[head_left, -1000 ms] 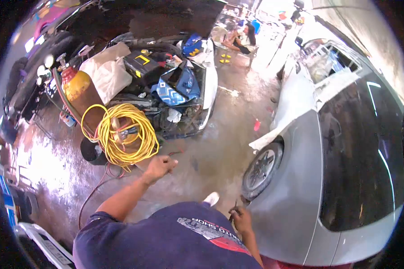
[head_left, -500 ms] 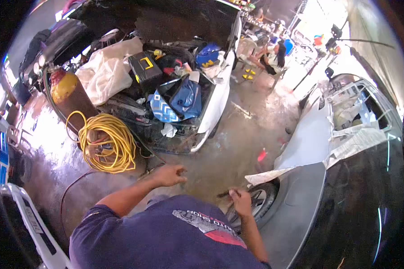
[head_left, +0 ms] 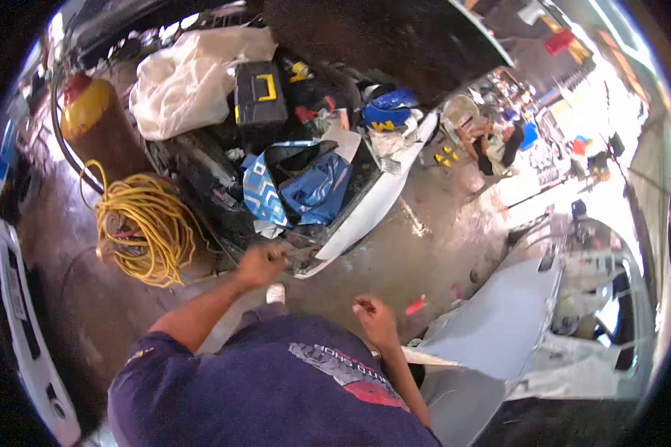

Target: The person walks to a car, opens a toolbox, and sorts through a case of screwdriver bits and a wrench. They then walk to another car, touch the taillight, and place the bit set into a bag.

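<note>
My left hand [head_left: 261, 267] is in front of the car's open bay, close to its front edge. Its fingers are curled in, and whatever they may hold is hidden. My right hand [head_left: 376, 320] is raised over the floor beside the grey car panel [head_left: 492, 320]. Thumb and fingertips come together there in a pinch; anything between them is too small to name. Inside the bay, beyond my left hand, lie a blue bag [head_left: 317, 186] and a blue-and-white patterned bag [head_left: 264, 190]. A black toolbox with a yellow handle [head_left: 261, 104] sits behind them.
A gas cylinder [head_left: 100, 123] and a coil of yellow hose [head_left: 145, 231] stand at left. A pale cloth [head_left: 197, 82] covers part of the bay. A white bumper [head_left: 33, 328] is at far left. Another person [head_left: 495, 149] sits low at the back right. A red object [head_left: 416, 305] lies on the floor.
My view has turned and come closer to the open bay. My left hand is now near the bay's edge. The dark slender thing that stuck out from my right hand no longer shows clearly.
</note>
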Motion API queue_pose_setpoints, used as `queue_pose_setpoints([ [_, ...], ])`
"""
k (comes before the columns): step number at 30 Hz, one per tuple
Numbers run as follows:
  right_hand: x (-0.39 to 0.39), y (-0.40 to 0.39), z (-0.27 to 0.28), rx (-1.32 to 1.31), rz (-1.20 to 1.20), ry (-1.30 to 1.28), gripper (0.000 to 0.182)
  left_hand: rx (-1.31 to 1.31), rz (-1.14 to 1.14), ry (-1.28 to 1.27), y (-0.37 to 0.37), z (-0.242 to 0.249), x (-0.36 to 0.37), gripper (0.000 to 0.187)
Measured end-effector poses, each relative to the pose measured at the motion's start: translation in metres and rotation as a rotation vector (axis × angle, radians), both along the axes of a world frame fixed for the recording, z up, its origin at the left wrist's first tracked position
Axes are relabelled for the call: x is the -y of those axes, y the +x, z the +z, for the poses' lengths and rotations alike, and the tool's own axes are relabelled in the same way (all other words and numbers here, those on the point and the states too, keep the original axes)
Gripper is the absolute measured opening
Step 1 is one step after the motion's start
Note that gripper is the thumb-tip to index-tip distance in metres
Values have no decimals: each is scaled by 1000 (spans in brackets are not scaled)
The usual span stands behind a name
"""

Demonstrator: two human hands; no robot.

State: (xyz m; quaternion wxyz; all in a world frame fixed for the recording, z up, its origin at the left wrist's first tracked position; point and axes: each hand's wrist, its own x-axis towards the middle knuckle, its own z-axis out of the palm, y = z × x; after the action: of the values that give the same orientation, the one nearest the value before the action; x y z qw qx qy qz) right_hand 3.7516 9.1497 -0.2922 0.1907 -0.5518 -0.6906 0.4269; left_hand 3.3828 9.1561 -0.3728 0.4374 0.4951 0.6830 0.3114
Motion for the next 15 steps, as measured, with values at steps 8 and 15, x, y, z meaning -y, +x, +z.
queue_pose_setpoints([
  [8,-148,2,5,454,354,91,45,146,705,-44,-49,-68,-124,43],
  [15,-292,-146,31,304,969,446,45,123,980,-85,-11,-87,-128,61],
])
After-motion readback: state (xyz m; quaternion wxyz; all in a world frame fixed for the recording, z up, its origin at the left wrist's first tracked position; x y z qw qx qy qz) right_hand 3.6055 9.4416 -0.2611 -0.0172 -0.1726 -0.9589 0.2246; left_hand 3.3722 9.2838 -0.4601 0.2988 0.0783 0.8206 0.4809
